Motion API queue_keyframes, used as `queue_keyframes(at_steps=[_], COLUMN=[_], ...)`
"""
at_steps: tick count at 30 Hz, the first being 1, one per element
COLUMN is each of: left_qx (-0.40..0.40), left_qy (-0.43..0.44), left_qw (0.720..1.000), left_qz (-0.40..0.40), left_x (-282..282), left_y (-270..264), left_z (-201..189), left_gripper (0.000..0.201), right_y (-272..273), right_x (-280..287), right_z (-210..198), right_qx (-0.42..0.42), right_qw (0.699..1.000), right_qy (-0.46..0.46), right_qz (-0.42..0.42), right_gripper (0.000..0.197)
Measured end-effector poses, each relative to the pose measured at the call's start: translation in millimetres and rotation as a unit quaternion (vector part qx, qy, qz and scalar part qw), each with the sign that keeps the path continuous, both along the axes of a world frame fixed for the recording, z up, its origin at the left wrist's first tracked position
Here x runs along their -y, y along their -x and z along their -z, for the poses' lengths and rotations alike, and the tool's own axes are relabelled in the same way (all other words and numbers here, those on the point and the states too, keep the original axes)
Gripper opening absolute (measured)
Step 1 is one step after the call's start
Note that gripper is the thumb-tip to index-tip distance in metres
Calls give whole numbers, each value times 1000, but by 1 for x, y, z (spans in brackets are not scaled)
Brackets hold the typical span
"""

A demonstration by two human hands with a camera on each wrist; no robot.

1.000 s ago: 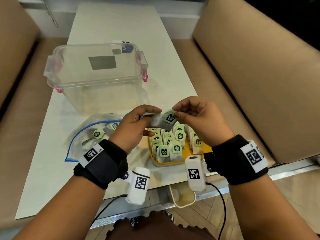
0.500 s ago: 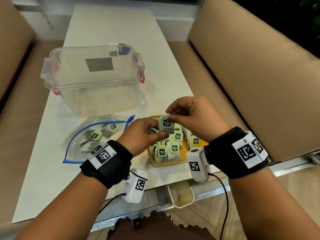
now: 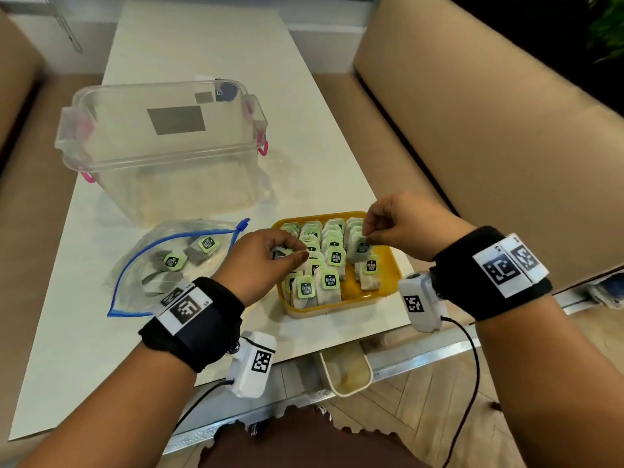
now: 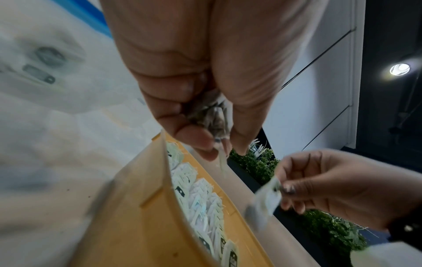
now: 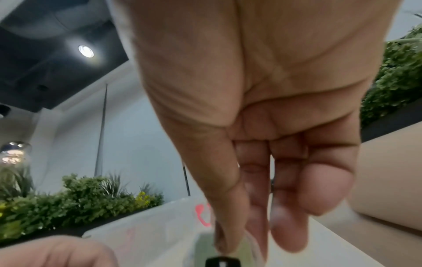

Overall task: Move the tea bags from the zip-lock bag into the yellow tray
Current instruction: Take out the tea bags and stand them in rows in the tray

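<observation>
Tea bags (image 3: 329,261) mostly fill my yellow tray (image 3: 385,265); my right hand (image 3: 401,228) pinches one, my left hand (image 3: 266,261) clutches more, several remain in the zip-lock bag (image 3: 169,261).

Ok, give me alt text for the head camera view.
Over a yellow tray packed with tea bags, the right hand pinches one tea bag while the left hand holds others. A zip-lock bag and clear tub sit left.
</observation>
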State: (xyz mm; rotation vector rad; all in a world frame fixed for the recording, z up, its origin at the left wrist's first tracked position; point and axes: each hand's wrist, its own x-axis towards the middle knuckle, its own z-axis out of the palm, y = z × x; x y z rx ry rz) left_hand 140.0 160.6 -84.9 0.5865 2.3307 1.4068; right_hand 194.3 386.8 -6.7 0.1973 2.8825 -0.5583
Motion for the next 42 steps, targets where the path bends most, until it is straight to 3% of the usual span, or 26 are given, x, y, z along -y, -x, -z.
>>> queue_keyframes(at_steps=[3,9,20,22,26,35,38,42], left_qx=[6,11,34,43,55,137,173,188], left_qy=[-11,-19,-51,-66,-88,-184,-202,-200], left_qw=[1000,1000,998,997,995,973,962,959], left_qz=[-7,-6,21,20,13,-28,-56,-66], left_x=[1,-1,-6,-7,-11,-16,-15,-13], left_y=[0,0,-3,-3,-6,-3,-1,1], left_z=[3,3,0,1,-4,-12,-12,-13], left_gripper=[9,9,21,25,31,17,13,13], right_y=[-6,-8,-1,-1,-5,4,3,6], right_x=[-13,-14,-13,-9,14,37,40,44], right_z=[14,40,51,43,18,21,20,18], right_qx=[67,117,74,31,-40,-47,-57,-88], right_qw=[997,990,983,990,998,967,964,975], right_qy=[-27,-83,-168,-139,52,250,256,192], right_qz=[10,0,11,6,-21,2,-40,-66], right_gripper=[9,14,17,15,12,27,34,19])
